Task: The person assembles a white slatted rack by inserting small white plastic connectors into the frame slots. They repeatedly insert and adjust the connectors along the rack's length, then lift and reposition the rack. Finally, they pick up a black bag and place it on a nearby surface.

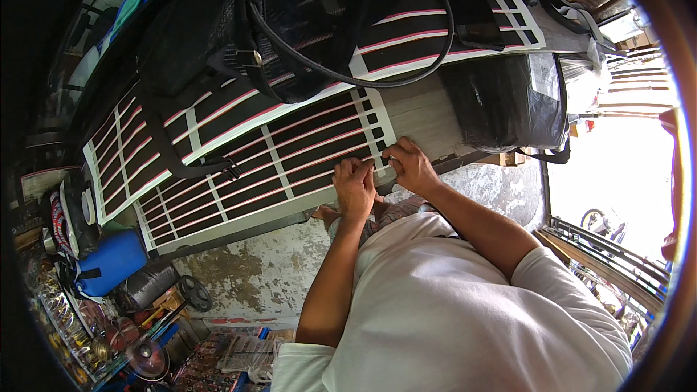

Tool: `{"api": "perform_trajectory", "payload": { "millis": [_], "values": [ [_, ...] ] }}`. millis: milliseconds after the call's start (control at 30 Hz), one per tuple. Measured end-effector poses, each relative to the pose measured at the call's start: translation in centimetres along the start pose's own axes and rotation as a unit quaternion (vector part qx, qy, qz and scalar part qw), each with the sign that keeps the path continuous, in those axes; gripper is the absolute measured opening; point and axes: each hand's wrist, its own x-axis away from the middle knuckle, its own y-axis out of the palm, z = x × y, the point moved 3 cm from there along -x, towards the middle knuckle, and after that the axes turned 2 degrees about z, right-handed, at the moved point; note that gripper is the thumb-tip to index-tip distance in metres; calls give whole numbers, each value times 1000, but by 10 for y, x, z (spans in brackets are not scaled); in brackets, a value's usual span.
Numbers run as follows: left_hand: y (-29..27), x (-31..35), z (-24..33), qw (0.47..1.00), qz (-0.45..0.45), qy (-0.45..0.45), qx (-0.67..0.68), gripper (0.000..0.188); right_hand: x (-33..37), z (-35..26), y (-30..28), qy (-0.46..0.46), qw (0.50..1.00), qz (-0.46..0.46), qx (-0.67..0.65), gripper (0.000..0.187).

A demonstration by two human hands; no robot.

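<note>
A black sheet (250, 181) crossed by white and pink-edged strips lies flat on a grey bench, under a second sheet of the same pattern (406, 30). At its near right corner my left hand (353, 189) is closed, fingertips pinched together on the near edge. Just to the right, my right hand (412, 167) is closed too, with thumb and forefinger pressed at the sheet's right border. The fingertips of the two hands almost meet. Between them shows a small dark spot that I cannot make out.
A black bag (196, 47) with a long looped handle (449, 22) rests on the upper sheet. Right of the sheets sits a black plastic-wrapped bundle (501, 101). A blue container (112, 263) and a fan (147, 357) are at the lower left. The bench (421, 112) ends just before me.
</note>
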Motion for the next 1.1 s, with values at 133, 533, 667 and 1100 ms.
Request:
{"api": "perform_trajectory", "payload": {
  "millis": [133,533,667,1100],
  "values": [
    [-2,0,-3,1000,-10,12,4,25,0,0,0,-8,1000,4,6,28],
    [-4,1,-4,999,-29,19,11,33,-8,3,11,10,998,62,13,24],
    [-5,0,-3,999,-3,0,38,32,-6,5,9,27,998,53,3,22],
    [-10,-3,2,999,-18,2,27,28,-8,-1,3,28,999,37,-1,16]
  ]
}}
